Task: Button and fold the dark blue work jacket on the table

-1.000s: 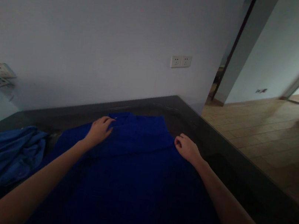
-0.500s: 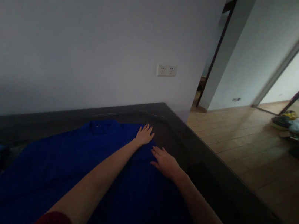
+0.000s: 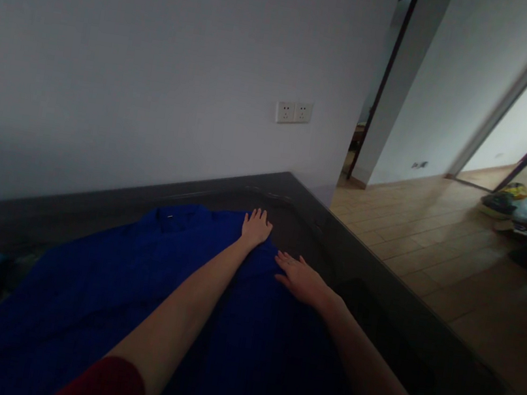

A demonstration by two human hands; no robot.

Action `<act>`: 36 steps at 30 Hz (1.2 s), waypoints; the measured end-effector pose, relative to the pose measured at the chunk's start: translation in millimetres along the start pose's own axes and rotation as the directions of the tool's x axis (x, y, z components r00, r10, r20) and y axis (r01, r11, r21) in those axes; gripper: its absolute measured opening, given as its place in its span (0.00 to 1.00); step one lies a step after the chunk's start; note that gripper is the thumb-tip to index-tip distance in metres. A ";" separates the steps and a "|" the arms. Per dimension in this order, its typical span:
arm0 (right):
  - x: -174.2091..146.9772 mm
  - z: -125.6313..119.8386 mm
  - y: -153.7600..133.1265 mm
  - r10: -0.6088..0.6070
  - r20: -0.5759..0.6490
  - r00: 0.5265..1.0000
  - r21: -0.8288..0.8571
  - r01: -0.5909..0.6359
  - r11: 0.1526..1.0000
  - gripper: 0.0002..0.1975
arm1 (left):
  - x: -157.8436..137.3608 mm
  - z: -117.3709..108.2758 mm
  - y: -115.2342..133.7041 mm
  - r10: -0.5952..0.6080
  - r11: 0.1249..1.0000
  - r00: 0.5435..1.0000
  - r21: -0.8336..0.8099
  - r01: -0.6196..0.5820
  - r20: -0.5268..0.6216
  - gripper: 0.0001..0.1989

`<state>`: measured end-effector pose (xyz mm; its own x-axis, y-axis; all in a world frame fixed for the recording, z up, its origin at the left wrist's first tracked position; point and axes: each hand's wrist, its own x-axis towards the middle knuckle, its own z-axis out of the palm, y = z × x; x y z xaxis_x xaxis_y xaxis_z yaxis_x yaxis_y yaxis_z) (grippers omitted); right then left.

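A blue garment [image 3: 108,273] is lying spread over the dark bench [image 3: 335,248]. The left hand [image 3: 257,228] is resting on its far edge, fingers splayed wide; the right hand [image 3: 305,281] is lying just beside, fingers extended.

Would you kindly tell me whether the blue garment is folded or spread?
Spread: the blue garment lies wide across the dark surface, its collar toward the wall, the left hand resting on it.

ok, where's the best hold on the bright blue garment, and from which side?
Probably the collar, pinched from the far side: it forms a distinct folded edge at the far end, while the garment body mostly spreads flat.
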<state>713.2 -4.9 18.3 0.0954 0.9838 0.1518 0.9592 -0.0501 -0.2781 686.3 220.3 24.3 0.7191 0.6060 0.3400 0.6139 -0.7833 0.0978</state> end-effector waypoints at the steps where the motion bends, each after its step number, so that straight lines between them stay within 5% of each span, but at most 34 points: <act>1: -0.4 -1.4 1.2 -0.003 -0.006 1.000 0.013 0.003 1.000 0.24 | -1.9 -4.5 1.2 0.019 1.000 1.000 -0.001 -0.019 -0.014 0.27; 5: -0.9 -8.9 6.6 0.115 -0.181 0.977 0.129 -0.093 0.987 0.20 | -17.3 -27.1 4.0 0.116 0.993 0.993 0.002 -0.116 -0.028 0.22; 8: 0.1 -13.8 6.1 0.274 -0.447 0.851 0.231 -0.186 0.955 0.20 | -37.7 -38.4 2.8 0.200 0.980 0.979 0.008 -0.200 0.033 0.20; 10: 1.6 -13.0 0.9 0.260 -0.545 0.797 0.232 -0.155 0.960 0.20 | -52.2 -38.7 1.1 0.242 0.970 0.966 0.013 -0.244 0.088 0.22; 14: 5.8 0.1 -16.6 0.057 -0.453 0.889 0.100 -0.012 0.995 0.18 | -67.4 -26.8 -1.5 0.252 0.965 0.954 0.035 -0.261 0.163 0.29; 18: 8.4 12.1 -24.2 0.025 -0.244 0.969 -0.003 -0.027 1.000 0.18 | -56.5 -16.3 -2.6 0.197 0.978 0.968 0.041 -0.205 0.154 0.30; 28: 8.3 5.2 -16.6 0.006 -0.200 0.980 -0.025 -0.011 1.000 0.20 | 8.6 -35.6 -27.9 -0.056 0.997 0.998 0.060 0.057 -0.015 0.19; 36: 9.3 7.8 -7.1 0.024 -0.248 0.969 -0.062 -0.040 0.997 0.19 | 38.9 -31.7 -35.0 0.010 1.000 0.999 0.012 -0.011 0.041 0.10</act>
<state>705.2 6.0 14.2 0.1811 0.9090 0.3753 0.9692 -0.1003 -0.2248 682.5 266.8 63.7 0.7382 0.6031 0.3021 0.6100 -0.7881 0.0829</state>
